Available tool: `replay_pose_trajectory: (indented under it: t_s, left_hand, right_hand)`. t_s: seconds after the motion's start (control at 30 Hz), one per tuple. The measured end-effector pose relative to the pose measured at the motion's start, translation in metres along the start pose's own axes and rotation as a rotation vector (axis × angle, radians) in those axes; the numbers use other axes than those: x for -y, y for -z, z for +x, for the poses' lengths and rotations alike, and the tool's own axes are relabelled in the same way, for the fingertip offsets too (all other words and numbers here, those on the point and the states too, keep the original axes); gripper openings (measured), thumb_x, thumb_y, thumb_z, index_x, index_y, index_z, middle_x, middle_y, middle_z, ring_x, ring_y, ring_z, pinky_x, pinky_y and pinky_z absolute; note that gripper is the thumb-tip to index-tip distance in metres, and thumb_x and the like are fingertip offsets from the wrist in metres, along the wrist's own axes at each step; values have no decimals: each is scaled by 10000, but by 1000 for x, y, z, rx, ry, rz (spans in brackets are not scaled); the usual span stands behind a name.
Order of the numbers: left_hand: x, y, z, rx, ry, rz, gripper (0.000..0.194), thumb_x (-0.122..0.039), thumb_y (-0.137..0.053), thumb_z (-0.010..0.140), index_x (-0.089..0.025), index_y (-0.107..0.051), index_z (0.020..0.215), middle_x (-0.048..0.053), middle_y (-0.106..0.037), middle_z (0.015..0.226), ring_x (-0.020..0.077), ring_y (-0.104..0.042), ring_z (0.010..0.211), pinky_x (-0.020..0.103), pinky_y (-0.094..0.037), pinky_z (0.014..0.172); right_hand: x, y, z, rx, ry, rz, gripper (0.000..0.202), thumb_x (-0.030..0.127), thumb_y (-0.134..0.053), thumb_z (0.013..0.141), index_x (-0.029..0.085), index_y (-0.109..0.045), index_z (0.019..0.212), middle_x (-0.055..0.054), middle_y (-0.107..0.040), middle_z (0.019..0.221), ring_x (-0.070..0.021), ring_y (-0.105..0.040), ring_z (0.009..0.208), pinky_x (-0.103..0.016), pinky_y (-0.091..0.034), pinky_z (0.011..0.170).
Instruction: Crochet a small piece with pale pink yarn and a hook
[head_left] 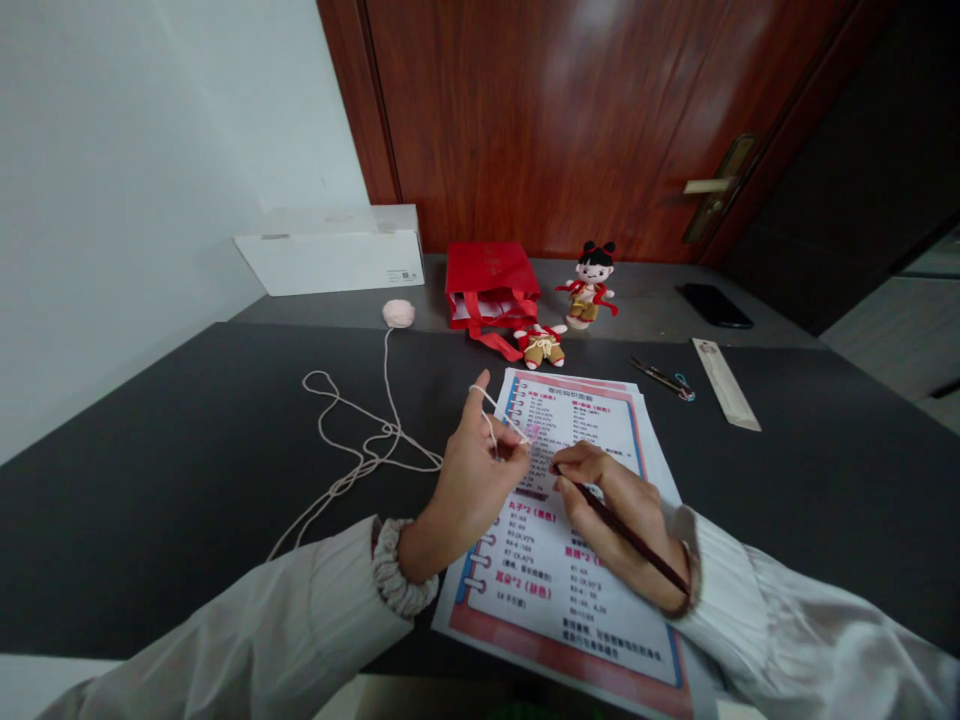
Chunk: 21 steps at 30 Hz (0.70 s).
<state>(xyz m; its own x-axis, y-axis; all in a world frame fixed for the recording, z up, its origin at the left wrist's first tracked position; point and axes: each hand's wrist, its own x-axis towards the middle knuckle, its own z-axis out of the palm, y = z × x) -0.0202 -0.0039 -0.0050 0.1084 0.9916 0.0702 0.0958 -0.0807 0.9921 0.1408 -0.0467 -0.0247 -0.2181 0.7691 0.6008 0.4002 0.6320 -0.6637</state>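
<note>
My left hand (480, 462) pinches white yarn between thumb and fingers, with a strand running over the raised index finger. The yarn (352, 475) trails in loose loops across the dark table to a pale ball (398, 313). In my right hand (619, 515) is a dark brown crochet hook (637, 545), gripped like a pen, its tip hard to make out. The two hands are close but apart, above a printed pattern sheet (570, 605) with pink headings and a spiral-notebook border. Any stitches at the left fingertips are too small to tell.
Behind the sheet are a red gift bag (491, 272), a headless doll body (543, 347) and a finished doll (590, 285). A long white box (337, 258) stands at the back left. Scissors (664, 378), a narrow packet (725, 384) and a black phone (715, 305) lie right.
</note>
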Motion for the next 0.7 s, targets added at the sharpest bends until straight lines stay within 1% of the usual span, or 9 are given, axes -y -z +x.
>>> replay_pose_trajectory:
  t_s: [0.1,0.2,0.27,0.33,0.4,0.47,0.57,0.67,0.7]
  left_hand:
    - [0,-1,1,-2,14,17,898,-106,-638,694,-154,-207,1480,-62,-559,692,99,-515,608,238,-415,633]
    - [-1,-2,1,31,75,-53,908,-109,-637,697,-115,-181,1482,-69,-550,664,92,-495,584,233,-397,613]
    - [-2,-2,-1,54,108,-124,917,-116,-646,704,-116,-168,1487,-69,-553,657,90,-491,585,232,-385,610]
    - [-3,-2,-3,87,144,-203,948,-107,-665,701,-135,-148,1495,-64,-568,666,91,-503,602,233,-379,619]
    - [-5,-1,-5,111,186,-288,974,-91,-680,702,-157,-129,1502,-60,-578,673,91,-516,621,237,-386,645]
    - [-5,0,-8,143,246,-371,978,-69,-682,704,-176,-129,1504,-54,-589,682,95,-532,648,245,-397,680]
    - [-4,1,-9,206,341,-503,899,-31,-661,696,-193,-234,1471,-49,-591,679,99,-541,667,258,-411,721]
    - [-2,2,-7,267,385,-621,706,-21,-655,686,-193,-440,1336,-46,-575,664,98,-537,669,261,-415,742]
    - [-1,2,-6,278,389,-646,650,-27,-656,690,-193,-479,1293,-44,-572,665,99,-538,673,262,-417,748]
  right_hand:
    - [1,0,2,6,42,-12,152,86,-518,883,229,-505,932,-35,-640,888,-147,-639,803,-252,-521,704]
    - [-2,0,2,9,96,-2,172,68,-514,882,226,-501,949,-45,-632,900,-154,-638,823,-263,-529,714]
    - [-5,1,3,48,145,3,185,56,-500,886,219,-496,974,-59,-627,926,-161,-629,858,-276,-529,740]
    - [-10,4,5,119,208,6,194,48,-481,893,211,-495,996,-72,-625,946,-168,-617,890,-292,-527,759]
    - [-15,7,8,180,267,11,195,49,-464,902,208,-498,1009,-79,-625,955,-172,-609,896,-303,-527,753]
    - [-20,9,10,206,301,20,193,59,-457,910,208,-502,1022,-85,-626,974,-176,-607,899,-313,-527,747]
    - [-25,10,12,211,340,6,190,74,-458,917,208,-500,1046,-89,-631,993,-179,-608,903,-324,-528,742]
    - [-25,11,13,201,436,-109,181,81,-461,918,200,-504,1047,-92,-639,964,-177,-597,847,-318,-524,692]
    - [-24,11,13,199,467,-170,174,85,-461,918,197,-511,1041,-96,-642,956,-181,-590,827,-323,-522,679]
